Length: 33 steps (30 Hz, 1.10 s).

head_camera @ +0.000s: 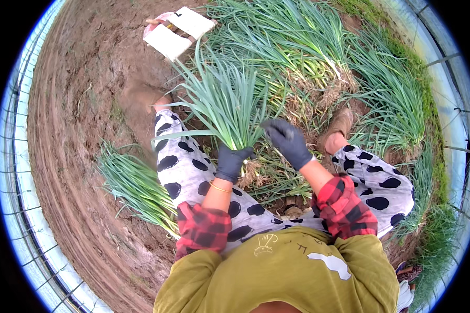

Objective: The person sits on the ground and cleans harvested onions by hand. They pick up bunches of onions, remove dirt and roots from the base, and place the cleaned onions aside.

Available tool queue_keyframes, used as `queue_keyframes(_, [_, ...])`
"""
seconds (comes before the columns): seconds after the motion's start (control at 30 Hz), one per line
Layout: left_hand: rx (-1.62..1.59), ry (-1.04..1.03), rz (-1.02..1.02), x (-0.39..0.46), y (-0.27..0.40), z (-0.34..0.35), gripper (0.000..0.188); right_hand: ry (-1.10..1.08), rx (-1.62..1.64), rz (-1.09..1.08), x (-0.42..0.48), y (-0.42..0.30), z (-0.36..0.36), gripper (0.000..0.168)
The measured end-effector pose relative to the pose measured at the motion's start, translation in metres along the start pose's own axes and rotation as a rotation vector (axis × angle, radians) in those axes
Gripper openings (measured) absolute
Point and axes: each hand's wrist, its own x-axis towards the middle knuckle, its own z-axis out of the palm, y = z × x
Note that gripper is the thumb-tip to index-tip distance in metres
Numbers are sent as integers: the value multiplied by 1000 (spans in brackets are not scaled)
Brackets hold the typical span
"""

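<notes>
My left hand (232,162), in a dark glove, grips a bunch of green onions (228,105) low on the stems. Its leaves fan away from me, and the pale roots (252,172) stick out below the fist. To the right of the bunch is my gloved right hand (288,141), its fingers bent and slightly blurred. Whether it pinches a thin leaf or stem cannot be made out. Loose stems and trimmings (286,186) lie on the soil between my legs.
A large heap of green onions (282,35) lies ahead, with more piled to the right (395,94). Beside my left leg rests another bunch (141,189). A white cut-open container (180,33) sits on the bare soil (86,117) ahead. Framed plastic sheeting (450,86) borders the ground.
</notes>
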Motion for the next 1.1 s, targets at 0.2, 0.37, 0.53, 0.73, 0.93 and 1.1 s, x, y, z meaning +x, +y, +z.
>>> queue_keyframes(0.2, [141, -9, 27, 1, -10, 3, 31, -49, -290, -109, 63, -42, 9, 34])
queue_keyframes(0.37, [96, -31, -2, 4, -15, -1, 31, -72, -366, -57, 65, -17, 14, 27])
queue_keyframes(0.53, [23, -63, -41, -5, -1, 7, 30, 61, -637, -290, 63, -8, 21, 24])
queue_keyframes(0.73, [-60, -113, -66, -8, 16, 7, 21, 300, -426, -197, 63, 0, 22, 20])
queue_keyframes(0.93, [-109, -136, -93, -19, 22, 14, 21, 532, 166, 13, 100, 46, -35, 13])
queue_keyframes(1.1, [-90, -192, -136, -24, 27, 4, 21, 602, 454, 89, 99, 13, -86, 13])
